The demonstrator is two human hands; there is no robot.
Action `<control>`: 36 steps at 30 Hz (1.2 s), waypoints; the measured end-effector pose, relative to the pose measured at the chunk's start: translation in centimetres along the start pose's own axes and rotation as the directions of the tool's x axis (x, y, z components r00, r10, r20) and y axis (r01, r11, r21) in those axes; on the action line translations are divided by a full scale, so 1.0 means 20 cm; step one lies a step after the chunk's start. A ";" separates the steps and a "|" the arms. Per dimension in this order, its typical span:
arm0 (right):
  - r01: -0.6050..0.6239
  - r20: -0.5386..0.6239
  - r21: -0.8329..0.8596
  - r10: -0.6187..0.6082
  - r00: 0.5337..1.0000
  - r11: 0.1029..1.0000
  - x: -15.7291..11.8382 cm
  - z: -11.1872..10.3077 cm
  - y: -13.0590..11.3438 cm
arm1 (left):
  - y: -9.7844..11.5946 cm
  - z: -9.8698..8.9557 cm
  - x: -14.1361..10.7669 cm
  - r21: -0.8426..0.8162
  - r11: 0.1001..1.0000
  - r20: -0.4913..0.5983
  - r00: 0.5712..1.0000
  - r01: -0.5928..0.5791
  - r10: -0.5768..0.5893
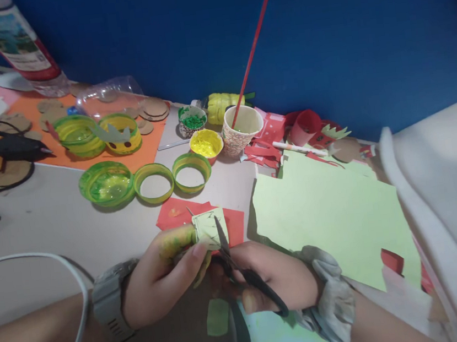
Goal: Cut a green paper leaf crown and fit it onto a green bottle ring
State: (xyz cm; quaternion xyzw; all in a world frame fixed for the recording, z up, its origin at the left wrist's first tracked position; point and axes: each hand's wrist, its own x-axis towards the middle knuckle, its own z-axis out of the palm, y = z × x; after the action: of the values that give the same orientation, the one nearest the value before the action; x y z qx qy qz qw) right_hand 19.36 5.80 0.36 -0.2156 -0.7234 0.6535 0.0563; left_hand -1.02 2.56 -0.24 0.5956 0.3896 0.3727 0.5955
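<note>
My left hand (170, 272), with yellow-green paint on its fingers and a grey watch at the wrist, pinches a small pale green piece of paper (208, 228) marked with dark drawn lines. My right hand (266, 277) is closed round the black handles of the scissors (223, 238). Their blades point up and lie at the right part of the small paper. Red paper (235, 223) lies on the table just behind the hands. A large pale green sheet (328, 208) is to the right of them.
Three green-yellow rings (106, 185) stand behind my left hand. Beyond are a yellow paint cup (205, 143), a green paint cup (192, 121) and a paper cup (242, 127) with a red stick. A glue gun (1, 149) lies left. A white cable (80, 322) crosses my left forearm.
</note>
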 end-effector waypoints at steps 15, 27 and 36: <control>0.026 -0.037 0.087 -0.022 0.999 0.996 0.01 0.01 0.00 | 0.01 0.00 0.00 -0.020 0.998 -0.006 0.998 0.064 -0.064; 0.002 -0.057 0.138 0.006 0.998 0.990 0.01 0.00 -0.03 | 0.00 0.03 -0.01 -0.030 0.995 -0.106 0.990 0.091 -0.094; -0.009 -0.083 0.104 0.018 0.996 0.995 0.02 0.01 -0.02 | -0.01 0.02 -0.01 -0.006 0.995 -0.100 0.990 0.101 -0.101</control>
State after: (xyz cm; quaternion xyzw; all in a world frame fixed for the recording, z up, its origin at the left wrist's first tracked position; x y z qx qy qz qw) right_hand 18.86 5.72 0.73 -0.2445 -0.6839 0.6810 0.0931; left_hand -0.83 2.17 -0.40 0.5556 0.4483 0.3716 0.5935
